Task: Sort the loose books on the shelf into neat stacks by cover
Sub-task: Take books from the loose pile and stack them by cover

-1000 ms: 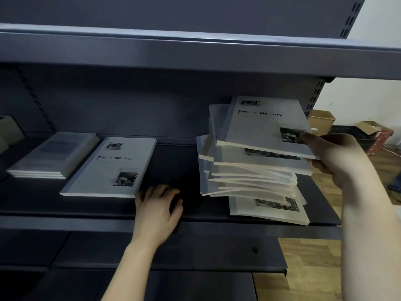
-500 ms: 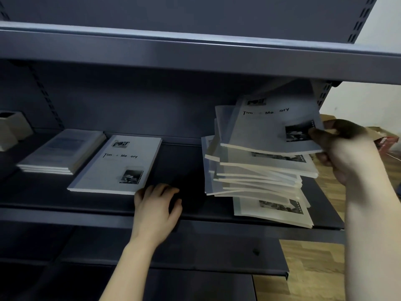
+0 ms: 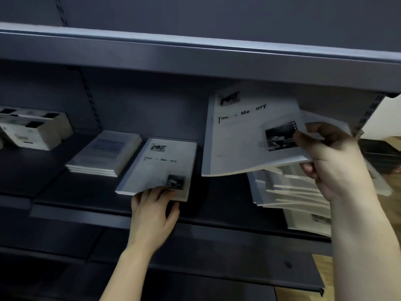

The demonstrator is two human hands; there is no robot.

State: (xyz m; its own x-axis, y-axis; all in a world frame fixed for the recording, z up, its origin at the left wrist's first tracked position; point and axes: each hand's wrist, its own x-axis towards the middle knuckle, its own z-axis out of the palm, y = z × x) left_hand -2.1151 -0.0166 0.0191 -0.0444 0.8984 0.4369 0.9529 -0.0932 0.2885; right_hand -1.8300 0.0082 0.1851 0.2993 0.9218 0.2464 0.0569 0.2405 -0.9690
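The dark metal shelf (image 3: 221,205) carries everything. At its far left end, towards the back, stand white boxes (image 3: 32,131) with dark openings; what they hold cannot be made out. Right of them a neat blue-covered stack (image 3: 106,153) lies flat, its edges lined up.

Just beside that stack, nearer the shelf's front edge, lies a flat book (image 3: 160,166), cover up, with a small photo in its near right corner. The left hand (image 3: 154,213) rests on the front edge of the shelf. Its fingers (image 3: 149,194) are straight and close together and reach the book's near edge below that photo; whether the tips slip under the edge cannot be told. The thumb is spread out to the right, off the book.

Further right, a lifted book (image 3: 249,135) with the same cover hangs in the air, tilted, just under the upper shelf (image 3: 195,53). The right hand (image 3: 334,161) pinches its near right corner: the thumb (image 3: 303,137) presses on the cover beside the photo and the fingers curl beneath.

Below that hand, at the shelf's right end, sits the loose pile (image 3: 293,190), its books fanned and askew, blurred.
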